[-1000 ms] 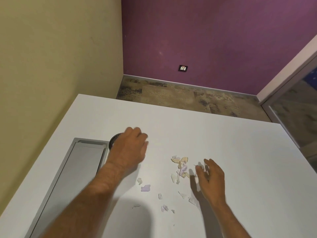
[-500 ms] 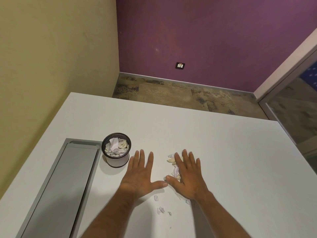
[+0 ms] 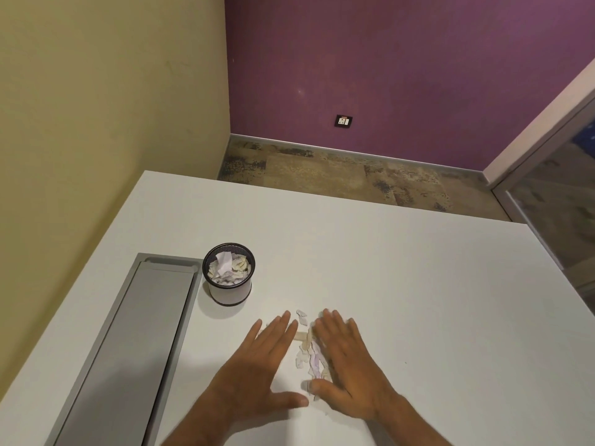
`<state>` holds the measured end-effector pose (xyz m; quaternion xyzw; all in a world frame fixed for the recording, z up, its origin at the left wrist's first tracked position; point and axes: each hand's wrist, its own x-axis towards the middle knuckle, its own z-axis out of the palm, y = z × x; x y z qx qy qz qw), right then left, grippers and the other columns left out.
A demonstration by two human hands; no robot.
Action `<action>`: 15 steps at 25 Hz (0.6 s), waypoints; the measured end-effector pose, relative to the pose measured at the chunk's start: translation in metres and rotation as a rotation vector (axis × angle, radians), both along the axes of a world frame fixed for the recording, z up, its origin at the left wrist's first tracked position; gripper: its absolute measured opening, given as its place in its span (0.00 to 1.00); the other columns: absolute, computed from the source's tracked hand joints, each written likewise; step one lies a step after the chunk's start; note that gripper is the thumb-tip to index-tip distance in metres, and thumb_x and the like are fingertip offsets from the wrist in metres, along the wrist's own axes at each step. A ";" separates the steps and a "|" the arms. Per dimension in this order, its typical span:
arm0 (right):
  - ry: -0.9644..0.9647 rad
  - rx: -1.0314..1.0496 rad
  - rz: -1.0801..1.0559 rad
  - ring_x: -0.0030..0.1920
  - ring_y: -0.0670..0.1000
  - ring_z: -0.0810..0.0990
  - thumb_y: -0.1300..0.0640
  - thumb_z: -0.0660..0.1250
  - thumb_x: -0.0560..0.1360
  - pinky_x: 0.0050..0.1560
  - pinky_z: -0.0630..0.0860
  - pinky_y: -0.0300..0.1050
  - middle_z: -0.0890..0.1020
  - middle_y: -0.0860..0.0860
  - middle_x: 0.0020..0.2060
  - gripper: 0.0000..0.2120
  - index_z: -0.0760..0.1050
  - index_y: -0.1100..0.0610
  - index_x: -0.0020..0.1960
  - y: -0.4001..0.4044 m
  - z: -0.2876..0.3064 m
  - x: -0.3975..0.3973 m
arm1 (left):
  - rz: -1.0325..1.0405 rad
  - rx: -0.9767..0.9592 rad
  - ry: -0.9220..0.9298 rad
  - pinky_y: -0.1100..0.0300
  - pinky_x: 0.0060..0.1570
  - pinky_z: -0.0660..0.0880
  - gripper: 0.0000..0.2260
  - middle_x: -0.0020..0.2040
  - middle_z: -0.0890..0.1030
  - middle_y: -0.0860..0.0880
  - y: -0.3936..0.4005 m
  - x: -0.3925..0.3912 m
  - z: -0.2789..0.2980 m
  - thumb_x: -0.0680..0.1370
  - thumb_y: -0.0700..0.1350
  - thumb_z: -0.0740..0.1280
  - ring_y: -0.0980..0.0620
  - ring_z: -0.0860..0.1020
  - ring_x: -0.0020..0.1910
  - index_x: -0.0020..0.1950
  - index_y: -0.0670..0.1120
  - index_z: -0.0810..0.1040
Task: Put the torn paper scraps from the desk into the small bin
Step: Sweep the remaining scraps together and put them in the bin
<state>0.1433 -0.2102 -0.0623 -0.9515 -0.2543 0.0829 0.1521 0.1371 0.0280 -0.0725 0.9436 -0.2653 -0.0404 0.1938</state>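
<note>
From where I stood, the job looked well along but not finished. The small bin (image 3: 229, 274), standing on the white desk (image 3: 402, 284) to the far left of the hands and just beside the grey hatch (image 3: 128, 342) set into the desktop, was already filled nearly to its rim with crumpled white and cream paper. What was left lay between the two hands: a narrow heap of torn paper scraps (image 3: 310, 352), cream, white and pale lilac. The left hand (image 3: 260, 365) and the right hand (image 3: 347, 365) both lay flat with fingers straight, palms down on the desk, flanking the heap and gripping nothing, their thumbs nearly meeting at its near end. To my eye they were herding the scraps together for one more lift to the bin. I could read no writing anywhere; the wall socket (image 3: 343, 121) on the far purple wall carried a small mark too tiny to make out.
</note>
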 end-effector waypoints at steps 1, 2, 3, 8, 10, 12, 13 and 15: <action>-0.008 0.056 -0.104 0.78 0.53 0.38 0.31 0.53 0.76 0.75 0.38 0.56 0.41 0.50 0.79 0.42 0.39 0.52 0.79 -0.004 0.002 -0.011 | 0.013 0.017 -0.004 0.48 0.75 0.50 0.51 0.80 0.53 0.49 0.005 -0.004 0.002 0.67 0.79 0.55 0.50 0.53 0.79 0.79 0.47 0.54; -0.022 0.081 -0.222 0.78 0.53 0.38 0.31 0.52 0.76 0.75 0.37 0.54 0.40 0.51 0.79 0.43 0.39 0.54 0.78 -0.010 0.002 -0.023 | 0.038 0.034 0.003 0.46 0.74 0.50 0.51 0.80 0.53 0.50 0.009 -0.009 0.004 0.66 0.80 0.55 0.50 0.52 0.79 0.79 0.48 0.54; -0.024 0.070 -0.348 0.78 0.53 0.37 0.29 0.50 0.75 0.76 0.36 0.53 0.39 0.52 0.79 0.44 0.38 0.55 0.78 -0.016 0.002 -0.033 | 0.076 0.050 0.020 0.45 0.74 0.51 0.52 0.80 0.53 0.50 0.014 -0.014 0.004 0.65 0.81 0.55 0.50 0.52 0.79 0.79 0.49 0.53; 0.116 -0.201 -0.713 0.77 0.57 0.32 0.19 0.42 0.65 0.76 0.37 0.58 0.36 0.59 0.77 0.57 0.34 0.60 0.77 -0.031 -0.006 -0.051 | 0.241 0.158 0.129 0.38 0.71 0.55 0.53 0.78 0.60 0.45 0.019 -0.031 -0.003 0.63 0.82 0.54 0.43 0.62 0.76 0.77 0.46 0.61; 0.123 -0.193 -0.677 0.77 0.56 0.32 0.19 0.41 0.65 0.77 0.36 0.57 0.37 0.59 0.77 0.58 0.34 0.61 0.77 -0.024 -0.007 -0.044 | 0.263 0.167 0.125 0.38 0.71 0.56 0.51 0.78 0.61 0.43 0.007 -0.027 -0.007 0.66 0.80 0.54 0.43 0.63 0.76 0.77 0.44 0.62; 0.122 -0.144 -0.616 0.76 0.55 0.30 0.20 0.43 0.67 0.76 0.34 0.55 0.37 0.58 0.77 0.56 0.34 0.61 0.77 -0.008 -0.009 -0.035 | 0.264 0.170 0.094 0.37 0.71 0.58 0.50 0.77 0.61 0.42 -0.006 -0.022 -0.010 0.68 0.79 0.54 0.42 0.63 0.76 0.77 0.43 0.61; 0.119 -0.121 -0.590 0.75 0.54 0.29 0.21 0.43 0.68 0.76 0.33 0.54 0.36 0.58 0.77 0.55 0.34 0.61 0.77 0.002 -0.010 -0.031 | 0.265 0.169 0.081 0.36 0.71 0.58 0.50 0.77 0.62 0.41 -0.011 -0.019 -0.011 0.69 0.79 0.54 0.42 0.62 0.76 0.77 0.42 0.61; 0.120 -0.080 -0.551 0.75 0.52 0.28 0.22 0.42 0.69 0.76 0.32 0.53 0.36 0.55 0.77 0.53 0.33 0.59 0.77 0.023 -0.012 -0.023 | 0.277 0.165 0.066 0.36 0.72 0.59 0.48 0.77 0.62 0.41 -0.018 -0.015 -0.011 0.70 0.77 0.54 0.42 0.62 0.76 0.77 0.41 0.61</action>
